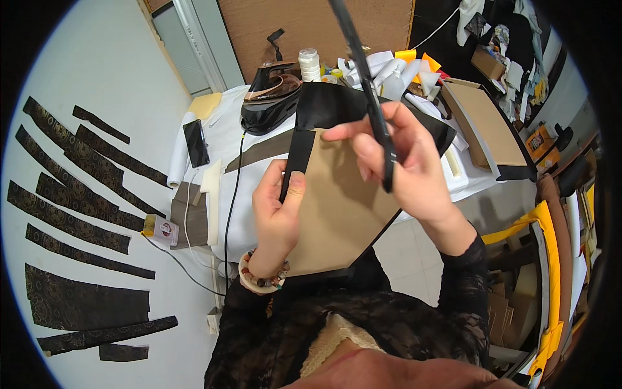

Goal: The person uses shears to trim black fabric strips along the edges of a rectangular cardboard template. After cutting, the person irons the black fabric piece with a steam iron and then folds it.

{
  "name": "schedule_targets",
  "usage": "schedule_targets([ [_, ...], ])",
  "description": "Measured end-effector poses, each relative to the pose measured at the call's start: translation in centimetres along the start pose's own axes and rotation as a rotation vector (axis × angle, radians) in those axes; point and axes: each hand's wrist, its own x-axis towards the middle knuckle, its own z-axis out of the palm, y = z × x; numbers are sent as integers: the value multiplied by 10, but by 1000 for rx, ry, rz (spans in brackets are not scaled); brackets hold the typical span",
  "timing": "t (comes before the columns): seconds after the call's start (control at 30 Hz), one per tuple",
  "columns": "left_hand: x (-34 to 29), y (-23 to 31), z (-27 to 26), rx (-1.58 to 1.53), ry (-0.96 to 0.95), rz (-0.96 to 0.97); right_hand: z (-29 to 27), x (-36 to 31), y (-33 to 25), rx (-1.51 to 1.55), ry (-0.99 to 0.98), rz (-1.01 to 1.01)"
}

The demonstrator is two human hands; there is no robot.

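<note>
A tan board [353, 214] with black fabric wrapped along its edges lies tilted in front of me. My left hand [277, 211] grips its left side, thumb pressed on the folded black fabric flap [300, 152] and fingers partly behind the board. Across the board's upper part, my right hand [408, 159] has its index finger stretched to the upper left corner, with the thumb apart and the other fingers curled. A long black strap-like strip [369, 87] crosses in front of that hand and hides part of it; it does not look gripped. More black fabric [330, 100] spreads beyond the board.
On the white-covered table stand a black and copper iron [275, 87], a white jar [310, 66] and a clear bottle [392, 87]. A phone [196, 144] lies left, near a black cable [233, 194]. A tan box-like panel [492, 126] sits right. Dark patterned strips [81, 204] cover the left wall.
</note>
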Motion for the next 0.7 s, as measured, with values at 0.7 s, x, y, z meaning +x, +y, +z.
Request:
schedule_targets([
  [0.7,-23,11,12,208,101,150,33,-7,-19,-75,194,-142],
])
